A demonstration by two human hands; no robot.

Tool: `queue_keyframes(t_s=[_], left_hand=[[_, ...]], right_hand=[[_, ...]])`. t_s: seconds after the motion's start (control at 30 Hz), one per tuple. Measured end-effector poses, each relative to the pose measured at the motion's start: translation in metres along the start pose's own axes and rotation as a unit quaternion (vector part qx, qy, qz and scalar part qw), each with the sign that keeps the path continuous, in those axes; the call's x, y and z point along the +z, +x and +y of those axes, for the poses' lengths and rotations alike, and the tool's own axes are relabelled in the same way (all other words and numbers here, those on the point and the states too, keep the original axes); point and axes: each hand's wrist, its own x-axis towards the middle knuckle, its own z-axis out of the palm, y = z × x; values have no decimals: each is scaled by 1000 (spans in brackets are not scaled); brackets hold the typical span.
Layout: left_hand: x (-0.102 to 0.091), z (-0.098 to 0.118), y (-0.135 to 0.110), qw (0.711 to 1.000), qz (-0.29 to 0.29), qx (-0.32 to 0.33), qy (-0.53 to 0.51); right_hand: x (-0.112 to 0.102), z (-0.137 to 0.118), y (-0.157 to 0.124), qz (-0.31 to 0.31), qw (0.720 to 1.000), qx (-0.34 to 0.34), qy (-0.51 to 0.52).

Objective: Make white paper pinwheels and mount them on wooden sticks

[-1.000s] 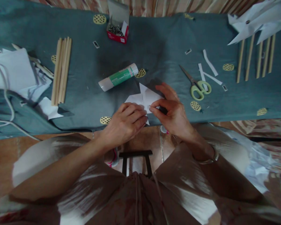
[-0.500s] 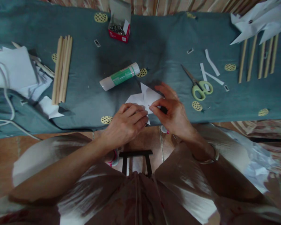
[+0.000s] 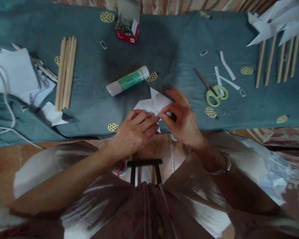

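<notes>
Both hands meet over a white paper pinwheel point(image 3: 146, 105) at the table's near edge. My left hand point(image 3: 137, 129) is closed on its left and lower part, fingers bent over the paper. At the pinwheel's middle, my right hand point(image 3: 180, 116) pinches with thumb and forefinger; what sits between those fingertips is too small to make out. The other right fingers curl behind the paper's right side. Just beyond lies a glue stick point(image 3: 128, 81) with a green label. Part of the pinwheel is hidden under my fingers.
An open red box of metal pins point(image 3: 126, 31) stands at the back. Wooden sticks point(image 3: 66, 73) and paper sheets point(image 3: 15, 73) lie left. Scissors point(image 3: 215, 93) and paper strips point(image 3: 226, 64) lie right, with finished pinwheels point(image 3: 276, 25) on sticks beyond. A white cable point(image 3: 8, 103) crosses the left edge.
The fingertips of my two hands have come together at the pinwheel's middle, the left fingers reaching slightly right. The view has shifted a little; the other things stay put.
</notes>
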Motion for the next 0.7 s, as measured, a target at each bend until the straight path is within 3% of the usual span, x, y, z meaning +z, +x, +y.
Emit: queue_keyframes(t_s=[0.27,0.7], left_hand=[[2,0,-1,1000,11,-1,-19],[3,0,-1,1000,-6,-4,-26]], right_hand=[[4,-1,-3,8,1000,-13,-7],[5,3,-1,1,999,31,18]])
